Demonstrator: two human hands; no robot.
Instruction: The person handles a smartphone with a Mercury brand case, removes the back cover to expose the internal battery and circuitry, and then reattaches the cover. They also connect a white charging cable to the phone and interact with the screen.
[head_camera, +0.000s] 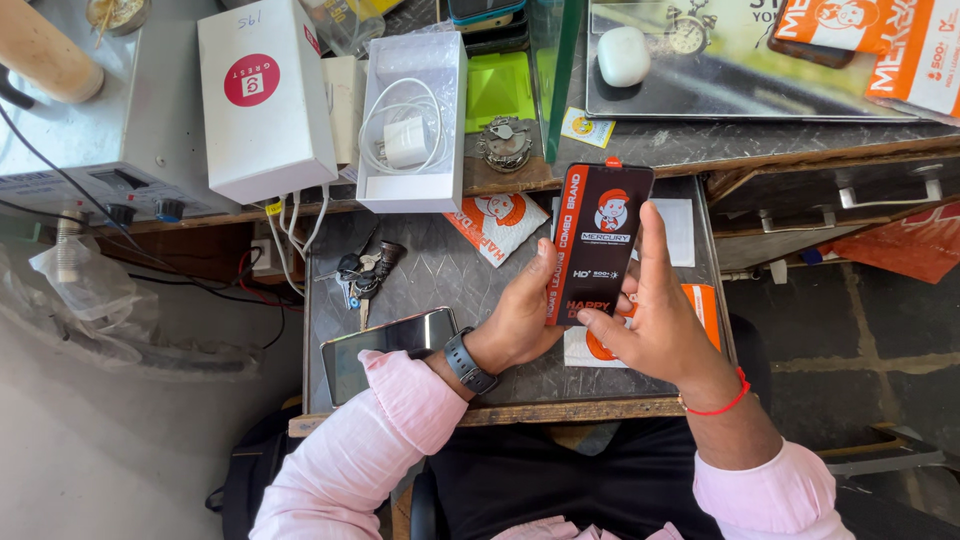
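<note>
The person wears a light pink shirt with long sleeves. The cuffs sit just above the wrists. On the left wrist is a dark watch (468, 362) with a wide grey strap. On the right wrist is a thin red thread band (722, 405). The lap looks black, maybe dark trousers, but it is hard to tell. Both hands are bare, with no rings showing.

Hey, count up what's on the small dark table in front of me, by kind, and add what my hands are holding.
Black screen protector card, held by left hand and right hand: 1
Phone lying flat: 1
Bunch of keys: 1
Orange-and-white packets: 2 showing, maybe more hidden
Total: 5
</note>
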